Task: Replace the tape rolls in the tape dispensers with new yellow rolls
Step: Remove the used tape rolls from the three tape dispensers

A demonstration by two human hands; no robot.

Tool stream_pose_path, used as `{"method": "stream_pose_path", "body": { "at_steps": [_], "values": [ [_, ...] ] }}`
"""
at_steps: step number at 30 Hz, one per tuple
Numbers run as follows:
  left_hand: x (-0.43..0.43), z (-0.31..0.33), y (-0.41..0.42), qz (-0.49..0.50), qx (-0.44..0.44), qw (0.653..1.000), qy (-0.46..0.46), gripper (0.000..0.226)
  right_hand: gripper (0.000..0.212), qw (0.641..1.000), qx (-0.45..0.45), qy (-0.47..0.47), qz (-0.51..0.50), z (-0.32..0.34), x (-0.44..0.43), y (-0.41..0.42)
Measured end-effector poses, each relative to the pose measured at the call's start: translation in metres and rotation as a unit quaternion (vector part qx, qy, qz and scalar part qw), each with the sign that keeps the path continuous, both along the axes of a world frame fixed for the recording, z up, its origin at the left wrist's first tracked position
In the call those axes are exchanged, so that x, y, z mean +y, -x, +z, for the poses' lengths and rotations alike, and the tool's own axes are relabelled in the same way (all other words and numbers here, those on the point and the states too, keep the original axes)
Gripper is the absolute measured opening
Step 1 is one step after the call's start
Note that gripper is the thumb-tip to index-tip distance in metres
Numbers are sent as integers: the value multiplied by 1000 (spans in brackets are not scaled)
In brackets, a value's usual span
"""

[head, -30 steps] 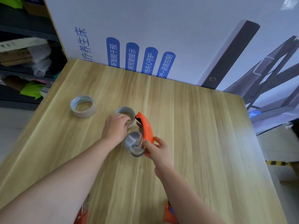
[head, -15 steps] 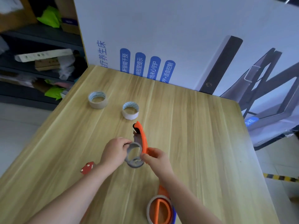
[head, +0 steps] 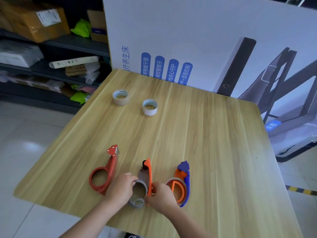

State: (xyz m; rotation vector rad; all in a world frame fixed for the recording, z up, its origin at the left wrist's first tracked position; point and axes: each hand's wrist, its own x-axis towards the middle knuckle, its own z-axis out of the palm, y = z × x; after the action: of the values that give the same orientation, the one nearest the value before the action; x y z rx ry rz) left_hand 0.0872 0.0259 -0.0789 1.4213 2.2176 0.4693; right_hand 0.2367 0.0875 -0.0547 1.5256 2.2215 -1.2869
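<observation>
left hand (head: 121, 188): fingers closed on the grey roll core (head: 139, 191) at the middle dispenser's round end, near the tabletop's (head: 214, 152) front edge.
right hand (head: 160, 194): fingers pinching the body of the orange dispenser (head: 148, 176) from its right side; it stands on edge, cutter end pointing to the far edge.
new rolls: tan tape roll (head: 120, 97) and white-wrapped roll (head: 150, 107) sit toward the far left corner, well apart from both hands. Neither reads clearly yellow from here.
other dispensers: red dispenser (head: 104, 174) flat to the left, hoop empty; orange-and-blue dispenser (head: 181, 184) to the right, with what looks like a roll in it.
step (judgement): core being worked at the hub; cannot tell if going off or seating.
risk 1: the dispenser is balanced on its thin edge. A sideways pull on the core could tip it into the orange-and-blue dispenser just beside it.
risk 2: work is close to the front edge. If the core pops free it could roll off the tabletop.
risk 3: the cutter blade points away, but a slipped right-hand grip could slide toward it.
risk 4: picking the white-wrapped roll may be the wrong colour; check first.
</observation>
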Motion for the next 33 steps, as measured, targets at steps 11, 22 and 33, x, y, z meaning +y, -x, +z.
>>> {"method": "stream_pose_path", "body": {
  "at_steps": [11, 22, 33],
  "values": [
    [24, 0, -10, -77, 59, 995, -37, 28, 34, 986, -40, -133, -96, 13, 22, -12],
    [77, 7, -91, -236, 105, 966, 32, 19, 42, 973, -121, -58, -188, 7, 44, -79],
    [109, 0, -114, -82, -2, 992, 97, 11, 42, 971, 29, 89, -221, -1, 85, -118]
  ]
}}
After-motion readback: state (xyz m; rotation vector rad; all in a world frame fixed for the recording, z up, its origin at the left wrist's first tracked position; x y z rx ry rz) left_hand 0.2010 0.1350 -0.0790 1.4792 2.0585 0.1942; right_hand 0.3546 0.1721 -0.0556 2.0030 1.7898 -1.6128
